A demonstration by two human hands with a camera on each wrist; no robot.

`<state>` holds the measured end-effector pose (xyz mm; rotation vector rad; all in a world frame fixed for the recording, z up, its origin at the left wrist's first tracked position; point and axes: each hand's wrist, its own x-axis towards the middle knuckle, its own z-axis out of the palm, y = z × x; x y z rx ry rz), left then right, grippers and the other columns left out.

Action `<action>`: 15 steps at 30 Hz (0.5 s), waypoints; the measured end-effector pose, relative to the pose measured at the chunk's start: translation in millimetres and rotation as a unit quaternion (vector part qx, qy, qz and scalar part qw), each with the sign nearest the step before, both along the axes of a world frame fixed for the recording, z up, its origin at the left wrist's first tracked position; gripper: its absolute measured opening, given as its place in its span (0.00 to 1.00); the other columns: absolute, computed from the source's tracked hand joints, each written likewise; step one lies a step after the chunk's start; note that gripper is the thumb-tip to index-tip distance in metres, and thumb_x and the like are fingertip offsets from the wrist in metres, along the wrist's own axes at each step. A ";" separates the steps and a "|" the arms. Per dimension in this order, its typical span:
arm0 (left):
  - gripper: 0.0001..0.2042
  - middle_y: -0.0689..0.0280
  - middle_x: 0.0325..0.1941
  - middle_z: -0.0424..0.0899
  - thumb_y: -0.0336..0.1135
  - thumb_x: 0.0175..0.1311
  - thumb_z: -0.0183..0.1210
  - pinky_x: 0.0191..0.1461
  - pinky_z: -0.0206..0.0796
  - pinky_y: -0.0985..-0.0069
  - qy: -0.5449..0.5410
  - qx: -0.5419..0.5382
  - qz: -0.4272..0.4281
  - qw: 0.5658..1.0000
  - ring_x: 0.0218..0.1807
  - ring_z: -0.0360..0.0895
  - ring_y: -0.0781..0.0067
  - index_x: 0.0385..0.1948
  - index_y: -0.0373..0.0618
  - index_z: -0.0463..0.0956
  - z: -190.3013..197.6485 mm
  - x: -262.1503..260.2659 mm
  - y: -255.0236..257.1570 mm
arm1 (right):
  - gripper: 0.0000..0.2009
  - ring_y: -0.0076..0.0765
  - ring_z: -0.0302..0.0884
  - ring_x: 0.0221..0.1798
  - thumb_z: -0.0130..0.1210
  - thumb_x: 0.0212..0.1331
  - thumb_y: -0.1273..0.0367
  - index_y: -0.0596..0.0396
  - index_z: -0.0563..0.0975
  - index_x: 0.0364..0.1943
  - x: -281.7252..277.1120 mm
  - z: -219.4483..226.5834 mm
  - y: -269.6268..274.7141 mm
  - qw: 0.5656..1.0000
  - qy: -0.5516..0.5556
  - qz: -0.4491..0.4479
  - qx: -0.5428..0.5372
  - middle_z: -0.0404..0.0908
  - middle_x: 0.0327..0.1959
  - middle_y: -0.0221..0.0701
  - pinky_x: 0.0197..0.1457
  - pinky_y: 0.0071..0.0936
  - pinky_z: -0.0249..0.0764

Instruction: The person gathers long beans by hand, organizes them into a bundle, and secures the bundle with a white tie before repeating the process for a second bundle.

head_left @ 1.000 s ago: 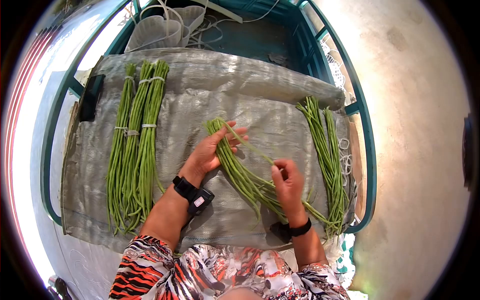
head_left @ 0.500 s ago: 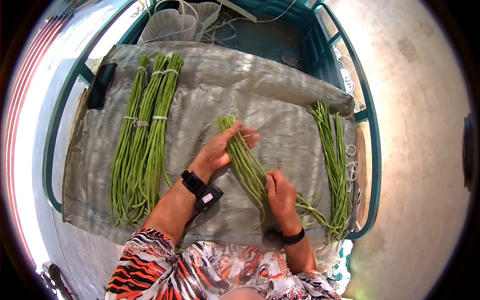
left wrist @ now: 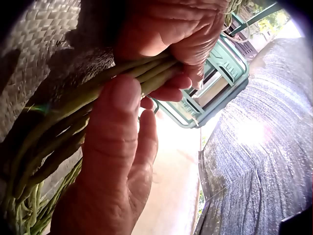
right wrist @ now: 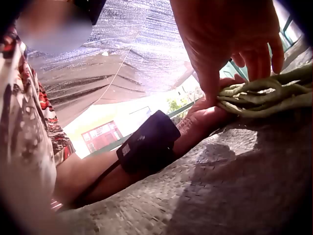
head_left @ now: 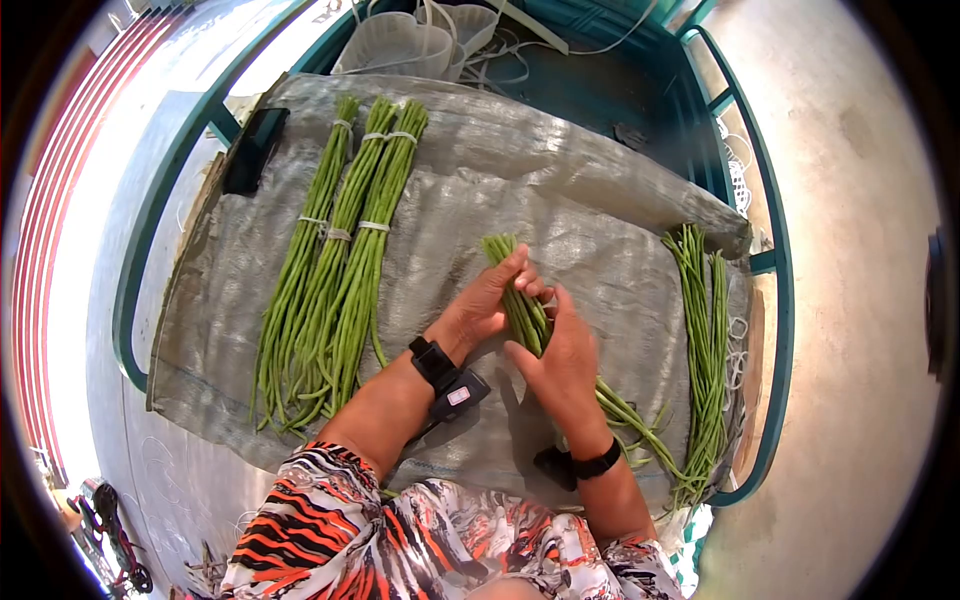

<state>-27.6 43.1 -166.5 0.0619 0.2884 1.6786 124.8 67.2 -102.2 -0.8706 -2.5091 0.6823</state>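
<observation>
On a grey woven plastic sheet (head_left: 450,200) in the head view, the left hand (head_left: 480,305) grips a bundle of long, thin green beans (head_left: 521,318) near its upper end, thumb on one side and curled fingers on the other. Just below, the right hand (head_left: 563,365) is closed around the same beans, which come out beneath it. To the left lie three tied bundles of green beans (head_left: 345,250) with whitish bands; beyond their tops is a flat black rectangular object (head_left: 255,150). At the right are loose green beans (head_left: 705,360), beside white looped ties (head_left: 738,350). Teal metal rails (head_left: 783,300) flank the sheet, and translucent white plastic tubs (head_left: 400,48) stand past its far edge.

From the left wrist, beans pass under the left hand, its fingers bent around them; the right thumb lies extended across them.

From the right wrist, the right thumb and fingers meet the beans above the sheet. The left hand is partly hidden behind them.
</observation>
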 end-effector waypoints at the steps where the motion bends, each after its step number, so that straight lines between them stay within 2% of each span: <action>1: 0.13 0.74 0.24 0.71 0.45 0.67 0.56 0.53 0.69 0.71 -0.010 -0.004 0.005 1.000 0.33 0.72 0.76 0.24 0.51 0.70 4.2 1.4 -1.0 | 0.36 0.55 0.75 0.47 0.63 0.47 0.65 0.60 0.61 0.62 -6.4 -10.4 -0.6 1.000 0.020 -0.003 -0.017 0.76 0.45 0.47 0.49 0.41 0.70; 2: 0.12 0.72 0.30 0.74 0.46 0.64 0.60 0.57 0.69 0.70 0.009 -0.002 0.013 1.000 0.41 0.76 0.72 0.26 0.52 0.72 1.3 1.3 -2.0 | 0.38 0.57 0.75 0.46 0.63 0.47 0.64 0.59 0.59 0.64 -11.9 -16.0 -1.5 0.999 0.039 -0.006 -0.034 0.76 0.44 0.48 0.48 0.42 0.71; 5: 0.12 0.71 0.33 0.76 0.46 0.62 0.62 0.59 0.68 0.68 0.029 0.000 0.013 1.000 0.49 0.76 0.70 0.26 0.52 0.71 10.6 -0.3 -6.7 | 0.30 0.59 0.76 0.43 0.58 0.50 0.66 0.56 0.64 0.60 -21.4 -6.1 -8.2 0.984 -0.035 -0.092 -0.151 0.78 0.40 0.48 0.45 0.45 0.71; 6: 0.11 0.70 0.35 0.78 0.45 0.62 0.62 0.60 0.67 0.66 0.042 0.062 0.044 0.996 0.54 0.75 0.67 0.33 0.51 0.72 4.7 -0.8 -1.1 | 0.28 0.59 0.76 0.43 0.57 0.50 0.67 0.55 0.65 0.58 -20.1 -9.5 -6.7 0.986 -0.037 -0.071 -0.145 0.78 0.39 0.48 0.44 0.45 0.71; 8: 0.13 0.67 0.39 0.79 0.43 0.61 0.62 0.61 0.66 0.64 0.056 0.041 0.027 0.997 0.56 0.75 0.63 0.41 0.51 0.72 -8.3 -0.2 -2.2 | 0.23 0.59 0.76 0.42 0.55 0.51 0.68 0.53 0.68 0.54 -15.2 -18.7 -0.6 0.990 -0.038 -0.033 -0.130 0.79 0.36 0.47 0.43 0.45 0.71; 12: 0.23 0.59 0.47 0.80 0.44 0.60 0.63 0.62 0.64 0.60 0.109 0.000 -0.006 0.994 0.58 0.73 0.58 0.54 0.48 0.67 2.4 -2.2 -6.0 | 0.19 0.59 0.76 0.42 0.54 0.52 0.69 0.54 0.69 0.50 -17.6 -6.5 -2.7 0.981 -0.012 -0.050 -0.188 0.79 0.37 0.46 0.42 0.45 0.71; 15: 0.26 0.54 0.51 0.79 0.47 0.59 0.63 0.61 0.65 0.59 0.122 -0.008 -0.001 0.992 0.58 0.73 0.56 0.55 0.46 0.67 7.8 2.5 -6.3 | 0.20 0.60 0.76 0.42 0.53 0.53 0.70 0.54 0.68 0.52 -17.8 -14.4 -1.9 0.982 0.025 -0.037 -0.184 0.79 0.39 0.47 0.43 0.46 0.71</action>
